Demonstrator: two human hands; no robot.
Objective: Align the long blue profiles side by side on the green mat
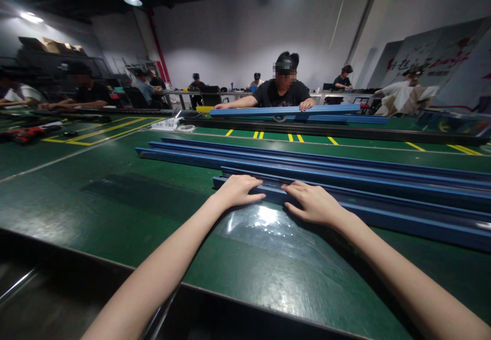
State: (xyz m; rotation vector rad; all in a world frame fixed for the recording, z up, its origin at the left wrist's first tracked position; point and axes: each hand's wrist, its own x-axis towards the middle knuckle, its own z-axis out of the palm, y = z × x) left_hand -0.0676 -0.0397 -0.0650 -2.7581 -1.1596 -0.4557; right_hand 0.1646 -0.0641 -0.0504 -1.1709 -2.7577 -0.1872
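A long blue channel rail [399, 220] lies across the green table in front of me, its open side up. Near its left end, my left hand [238, 189] hooks its fingers over the front wall, with the thumb outside. My right hand [313, 202] grips the same wall a little further right, fingertips inside the channel and thumb on the near face. A strip of dark or clear material shows inside the channel; I cannot tell what it is. Just behind lies another blue rail [330, 168], parallel and close to the first.
A shiny clear sheet [249, 230] lies on the green table [126, 212] below my hands. Across the table, a co-worker [282, 92] holds a blue rail [284, 111] behind a long black bar [330, 129]. A clear plastic packet [165, 124] sits at the left.
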